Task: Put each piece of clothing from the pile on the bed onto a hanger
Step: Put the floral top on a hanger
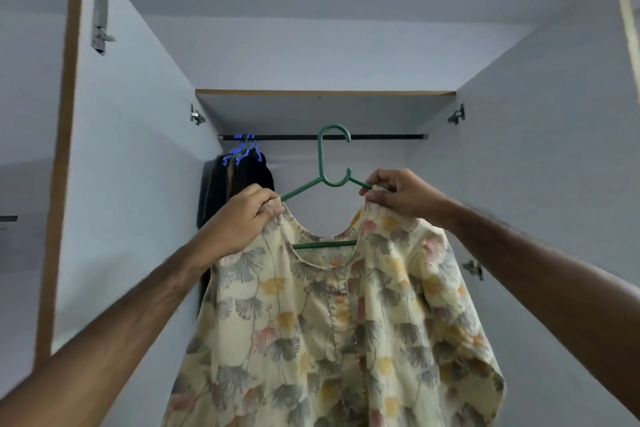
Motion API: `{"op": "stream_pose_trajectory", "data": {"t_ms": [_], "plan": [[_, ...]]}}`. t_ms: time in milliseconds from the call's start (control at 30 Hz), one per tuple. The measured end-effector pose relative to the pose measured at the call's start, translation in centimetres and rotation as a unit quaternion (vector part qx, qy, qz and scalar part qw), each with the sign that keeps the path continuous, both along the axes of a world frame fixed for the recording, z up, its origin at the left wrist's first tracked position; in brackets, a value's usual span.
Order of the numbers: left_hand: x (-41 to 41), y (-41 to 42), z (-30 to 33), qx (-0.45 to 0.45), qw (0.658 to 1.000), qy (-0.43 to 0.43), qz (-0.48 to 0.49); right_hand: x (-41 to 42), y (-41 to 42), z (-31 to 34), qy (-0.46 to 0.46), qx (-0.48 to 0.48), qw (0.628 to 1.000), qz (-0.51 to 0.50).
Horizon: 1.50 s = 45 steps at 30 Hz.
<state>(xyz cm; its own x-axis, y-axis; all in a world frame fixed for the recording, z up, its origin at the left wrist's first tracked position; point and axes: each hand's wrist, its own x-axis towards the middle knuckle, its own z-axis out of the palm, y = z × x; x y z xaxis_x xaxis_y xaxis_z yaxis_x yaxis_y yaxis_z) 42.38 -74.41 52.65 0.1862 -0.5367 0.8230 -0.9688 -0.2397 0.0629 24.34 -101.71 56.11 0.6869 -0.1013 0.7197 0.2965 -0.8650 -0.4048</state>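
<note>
A cream top with a grey, yellow and pink leaf print (332,329) hangs on a green plastic hanger (325,163), held up in front of an open wardrobe. My left hand (239,222) grips the top's left shoulder together with the hanger's arm. My right hand (398,194) pinches the right shoulder edge against the hanger's other arm. The hanger's hook is level with the dark rail (381,136) and appears in front of it; whether it touches the rail is not clear.
Dark clothes (239,184) hang on blue hangers at the rail's left end. The wardrobe's left door (114,149) and right door (540,166) stand open on either side. A shelf board (325,92) runs above the rail.
</note>
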Motion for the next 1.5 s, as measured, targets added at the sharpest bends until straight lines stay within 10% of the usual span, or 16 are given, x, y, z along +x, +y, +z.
{"op": "stream_pose_trajectory", "data": {"t_ms": [633, 1500], "plan": [[15.3, -21.7, 5.9, 0.011, 0.964, -0.041, 0.262, 30.4, -25.1, 5.6, -0.081, -0.058, 0.994, 0.036], [46.6, -24.7, 18.3, 0.023, 0.800, -0.191, 0.569, 69.7, -23.4, 10.3, -0.226, -0.173, 0.958, -0.020]]}}
